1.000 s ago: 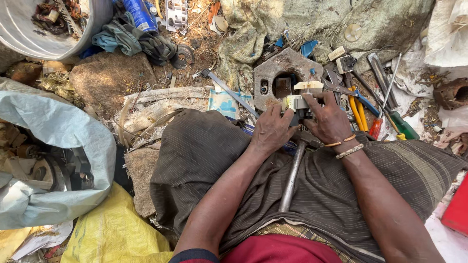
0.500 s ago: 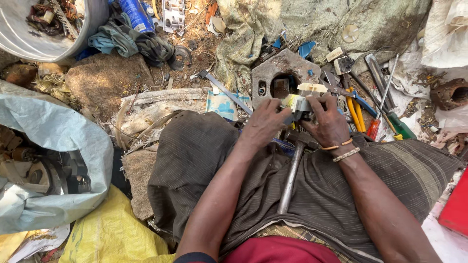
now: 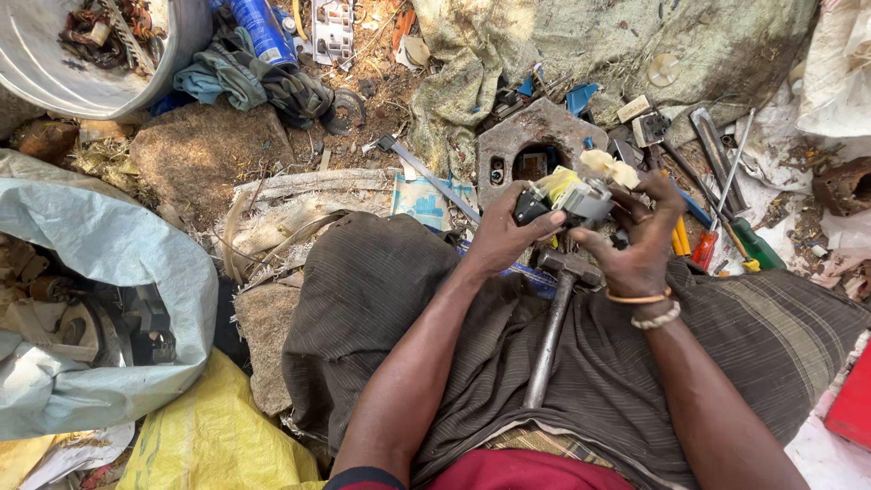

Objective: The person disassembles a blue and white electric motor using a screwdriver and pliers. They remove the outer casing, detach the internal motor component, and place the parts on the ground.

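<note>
While lifted off the lap since a second ago, both hands, left hand point(image 3: 504, 238) and right hand point(image 3: 640, 240), clasp what looks like a small electrical part point(image 3: 572, 198), right of centre.

The setting is outdoors, on bare brown earth point(image 3: 381, 100) littered with scrap and lit by hard sunlight that throws short, sharp shadows. A flat brownish stone point(image 3: 195, 154) serves as landmark. Just above and left of it stands a large grey metal tub point(image 3: 172, 54) holding rusty odds. Right above the stone lies a bundle of dark green cloth point(image 3: 263, 86), with a blue can point(image 3: 263, 32) beyond it. Below and left of the stone slumps a pale blue woven sack point(image 3: 109, 263), and farther down a yellow plastic sheet point(image 3: 218, 436). Well to the stone's right, a dirty olive tarpaulin point(image 3: 635, 45) covers the ground.
</note>
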The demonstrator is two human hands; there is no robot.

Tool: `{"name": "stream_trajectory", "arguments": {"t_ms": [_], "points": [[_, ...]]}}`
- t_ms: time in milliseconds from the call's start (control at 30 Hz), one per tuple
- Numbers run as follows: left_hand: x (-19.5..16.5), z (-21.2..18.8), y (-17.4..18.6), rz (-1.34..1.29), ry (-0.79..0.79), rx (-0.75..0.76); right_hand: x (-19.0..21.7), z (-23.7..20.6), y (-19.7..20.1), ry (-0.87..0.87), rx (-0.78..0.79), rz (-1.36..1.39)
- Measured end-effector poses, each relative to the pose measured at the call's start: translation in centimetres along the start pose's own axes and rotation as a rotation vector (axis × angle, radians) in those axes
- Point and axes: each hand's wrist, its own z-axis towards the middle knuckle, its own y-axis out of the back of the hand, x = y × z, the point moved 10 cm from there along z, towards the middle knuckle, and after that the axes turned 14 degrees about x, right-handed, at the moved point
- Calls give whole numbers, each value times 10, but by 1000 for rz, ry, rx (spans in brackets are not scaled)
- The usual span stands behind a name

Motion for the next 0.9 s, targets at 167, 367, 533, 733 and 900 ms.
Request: {"name": "stream_trajectory", "arguments": {"t_ms": [167, 367, 533, 733, 900], "points": [[-34, -14, -17, 320, -135, 87, -53, -16, -31, -401, 66, 928], [-50, -25, -36, 853, -24, 29, -83, -42, -9, -423, -132, 594], [-66, -30, -38, 731, -146, 49, -80, -41, -22, -272, -10, 793], [-56, -32, -35, 824, -68, 11, -71, -41, -9, -285, -152, 577], [-45, -27, -36, 476, -119, 96, -65, -36, -26, -378, -134, 811]]}}
